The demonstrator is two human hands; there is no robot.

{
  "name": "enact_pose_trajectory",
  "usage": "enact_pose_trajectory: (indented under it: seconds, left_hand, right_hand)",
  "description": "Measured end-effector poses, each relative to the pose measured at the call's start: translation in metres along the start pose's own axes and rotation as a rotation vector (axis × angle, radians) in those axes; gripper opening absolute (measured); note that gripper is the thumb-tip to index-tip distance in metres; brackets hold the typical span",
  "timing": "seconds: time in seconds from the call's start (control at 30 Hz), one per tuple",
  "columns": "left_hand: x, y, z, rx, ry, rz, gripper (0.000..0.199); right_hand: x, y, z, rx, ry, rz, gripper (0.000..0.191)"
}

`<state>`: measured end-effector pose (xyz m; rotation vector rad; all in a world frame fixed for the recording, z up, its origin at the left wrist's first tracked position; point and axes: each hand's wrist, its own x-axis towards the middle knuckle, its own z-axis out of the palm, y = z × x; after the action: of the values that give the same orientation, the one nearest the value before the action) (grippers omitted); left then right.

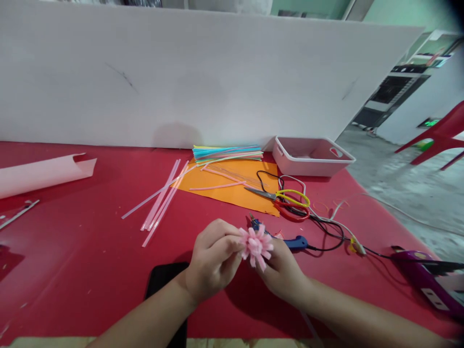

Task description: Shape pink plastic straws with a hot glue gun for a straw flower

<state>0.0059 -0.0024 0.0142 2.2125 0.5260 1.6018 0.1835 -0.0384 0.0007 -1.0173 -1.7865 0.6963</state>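
Note:
Between my two hands, above the table, is a small pink flower [256, 245] with narrow petals spread around a bunched centre. My left hand [216, 258] pinches the petals on its left side with thumb and forefinger. Closed behind and below the flower, my right hand [282, 270] supports it, its fingertips partly hidden. Just beyond the right hand lies a blue glue gun [297, 242], its metal tip pointing away and its middle partly covered by the flower and hand. Under my left forearm is a black phone-like slab [163, 276].
Yellow-and-red scissors [290, 198] lie on an orange sheet [232, 194]. Pink strips [163, 205] lie left, and a bundle of coloured strips [226, 153] lies behind. A pink basket [308, 167], cables [335, 227] and a purple power strip [422, 275] occupy the right; rolled pink paper [43, 174] the left.

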Motion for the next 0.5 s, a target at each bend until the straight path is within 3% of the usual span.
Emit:
enact_pose_trajectory:
  seconds: [0.17,0.27,0.3,0.4,0.5]
  left_hand:
    - [-0.003,-0.005,0.002,-0.04,0.041,-0.159,0.014]
    - [-0.006,-0.009,0.005,-0.099,0.097,-0.328,0.016]
    - [-0.008,-0.01,0.006,-0.115,0.114,-0.383,0.018]
    - [-0.009,-0.014,0.008,-0.156,0.14,-0.514,0.021]
    - [-0.007,-0.016,0.007,-0.19,0.148,-0.602,0.029]
  right_hand:
    - [0.006,-0.008,0.003,0.176,-0.092,0.212,0.021]
    - [0.026,-0.016,-0.015,0.279,-0.052,0.278,0.026]
    - [0.037,-0.019,-0.026,0.268,0.014,0.268,0.025]
    - [0.073,-0.023,-0.074,0.031,0.192,0.142,0.018]
    - [0.108,-0.007,-0.125,-0.521,0.261,0.065,0.016]
